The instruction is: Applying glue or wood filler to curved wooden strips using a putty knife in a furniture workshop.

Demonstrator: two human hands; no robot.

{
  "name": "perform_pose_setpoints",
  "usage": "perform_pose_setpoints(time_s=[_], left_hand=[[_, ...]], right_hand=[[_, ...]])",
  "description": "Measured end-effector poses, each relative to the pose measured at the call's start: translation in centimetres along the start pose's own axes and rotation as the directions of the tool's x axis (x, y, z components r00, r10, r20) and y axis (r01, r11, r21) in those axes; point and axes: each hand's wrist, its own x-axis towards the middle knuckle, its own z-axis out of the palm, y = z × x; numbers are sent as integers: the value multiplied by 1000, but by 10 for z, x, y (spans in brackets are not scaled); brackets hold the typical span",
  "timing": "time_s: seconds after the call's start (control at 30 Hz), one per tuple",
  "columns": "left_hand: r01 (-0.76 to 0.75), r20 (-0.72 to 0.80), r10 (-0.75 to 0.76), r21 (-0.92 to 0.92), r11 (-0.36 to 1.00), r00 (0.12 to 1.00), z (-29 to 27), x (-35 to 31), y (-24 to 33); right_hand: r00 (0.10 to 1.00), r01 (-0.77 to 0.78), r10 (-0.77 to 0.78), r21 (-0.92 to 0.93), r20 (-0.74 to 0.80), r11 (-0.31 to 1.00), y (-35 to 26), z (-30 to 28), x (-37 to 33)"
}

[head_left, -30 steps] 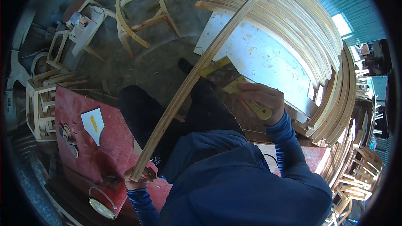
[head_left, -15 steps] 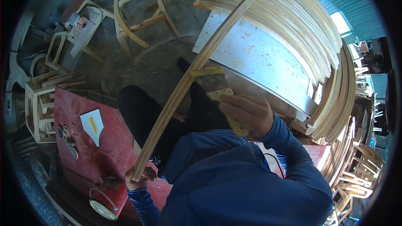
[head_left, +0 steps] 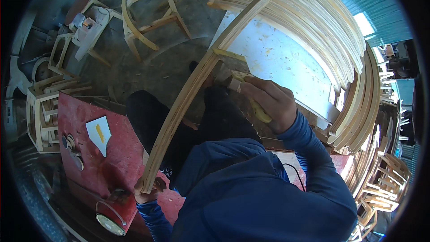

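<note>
Plywood strip: a long curved laminated strip (head_left: 192, 89) runs from low left up toward the stack at top right
Left hand: the left hand (head_left: 145, 191) grips the strip's lower end; fingers closed round it, over the red surface (head_left: 89, 161)
Right hand: the right hand (head_left: 271, 103) holds a yellow-handled scraper (head_left: 242, 83); fingers wrapped on the handle; blade end against the strip's inner side
Around: stacked curved strips (head_left: 322, 31) top right; chair frames (head_left: 148, 15) on the floor

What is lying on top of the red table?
On the red table lie a white paper piece with a yellow mark and some round metal parts. The person's blue top covers its right part.
</note>
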Motion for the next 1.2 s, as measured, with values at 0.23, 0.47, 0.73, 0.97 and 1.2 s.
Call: perform_pose_setpoints(time_s=[0.23, 0.47, 0.73, 0.97, 1.2], left_hand=[[48, -17, -49, -28, 998, 999, 7, 5, 6], [102, -23, -104, -57, 993, 994, 7, 9, 10], [77, 47, -73, -93, 993, 996, 15, 10, 14], [58, 24, -56, -94, 994, 998, 13, 7, 11], [48, -33, -51, -84, 995, 998, 14, 8, 9]], right_hand=[[957, -192, 250, 322, -149, 927, 9, 14, -15], [494, 271, 852, 901, 171, -338, 41, 81, -72], [537, 240, 821, 898, 195, -370, 1, 119, -75], [496, 32, 841, 963, 218, -268, -11, 125, -95], [401, -73, 896, 981, 192, -177, -19, 94, -84]])
